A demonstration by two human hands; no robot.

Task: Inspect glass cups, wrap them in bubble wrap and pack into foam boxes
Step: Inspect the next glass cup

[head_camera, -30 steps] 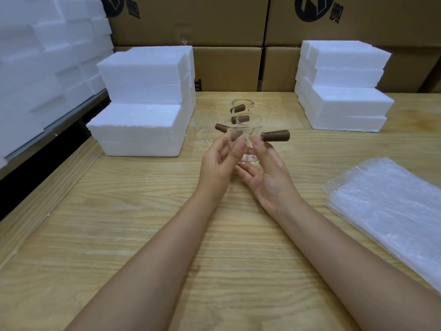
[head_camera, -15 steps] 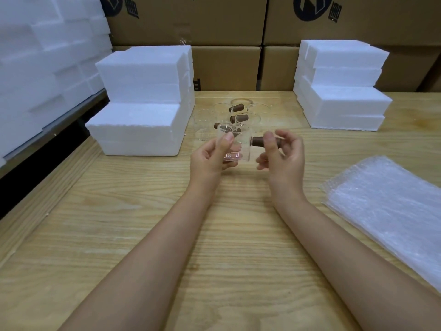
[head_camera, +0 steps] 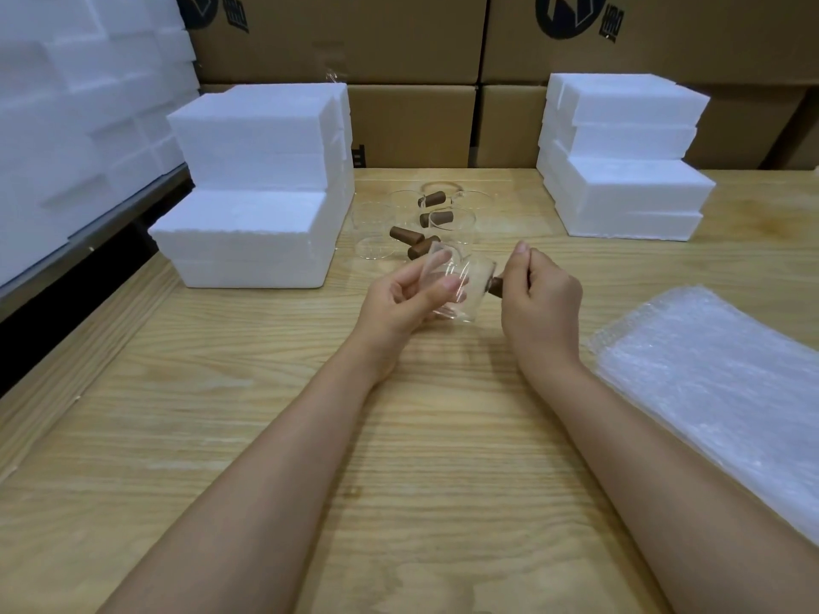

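Since half a second before, the right hand [head_camera: 544,299] had closed from a loose fingertip pinch into a fist, and the cup had tipped further onto its side. That hand gripped the brown handle [head_camera: 495,286], with the fingers curled round it so that only its inner end showed and the thumb lying along the top. The handle stuck out from the right side of a clear glass cup [head_camera: 475,280], held in the air between the two hands, just above the table. The left hand [head_camera: 399,303] held the cup's body from the left, its thumb and curled fingertips pinching the glass wall, palm turned upward.

Just behind the held cup, more glass cups [head_camera: 452,223] with the same brown handles stood close together on the wooden table [head_camera: 399,458]. To their left sat a stepped stack of white foam boxes [head_camera: 257,183], and well to the right a second foam stack [head_camera: 625,170] stood near the table's far edge. A pile of bubble wrap sheets [head_camera: 718,392] lay flat beside the right forearm. Cardboard cartons [head_camera: 412,121] lined the wall behind the table, and more white foam blocks [head_camera: 66,104] were heaped at the far left.
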